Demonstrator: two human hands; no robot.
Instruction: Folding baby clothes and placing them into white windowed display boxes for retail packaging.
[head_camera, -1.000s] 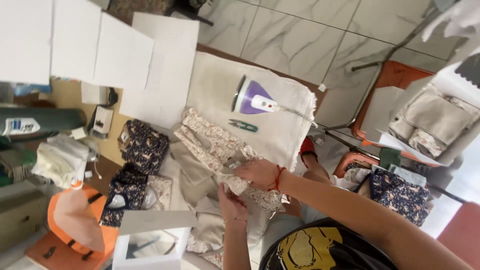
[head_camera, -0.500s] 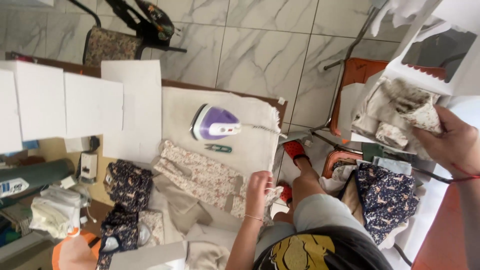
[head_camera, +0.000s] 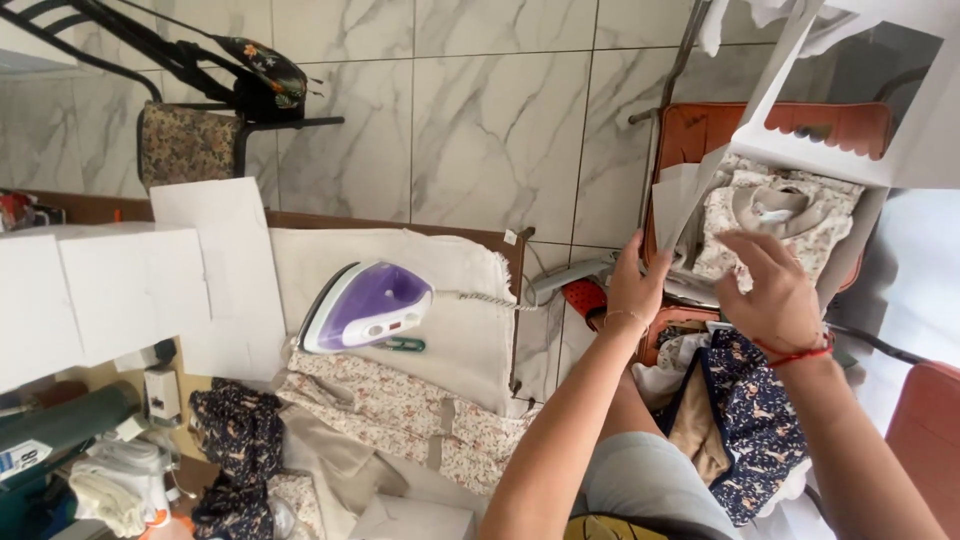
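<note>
Folded floral garment (head_camera: 775, 215), cream with a beige collar, lies in an open white box (head_camera: 800, 155) resting on an orange chair (head_camera: 770, 130) at my upper right. My right hand (head_camera: 775, 290), red thread at the wrist, hovers just over the garment's lower edge, fingers spread and curled down; I cannot tell whether the tips touch the cloth. My left hand (head_camera: 635, 290) is at the box's left side, fingers together and thumb pressing a loose white flap (head_camera: 680, 200) of the box, which tilts outward. Below the hands, a dark navy printed garment (head_camera: 750, 420) with a tan lining sits on my lap, near the right forearm. Further left, well apart from the hands, a purple and white iron (head_camera: 365, 305) rests on a cream ironing cloth (head_camera: 450, 310) over a wooden table (head_camera: 390, 220); small green clippers (head_camera: 402, 345) lie just beside it. Another floral piece (head_camera: 400, 415) spreads below the iron. White flat boxes (head_camera: 110, 290) cover the table's left end. A patterned chair (head_camera: 185, 140) stands on the marble floor (head_camera: 480, 110) beyond.
</note>
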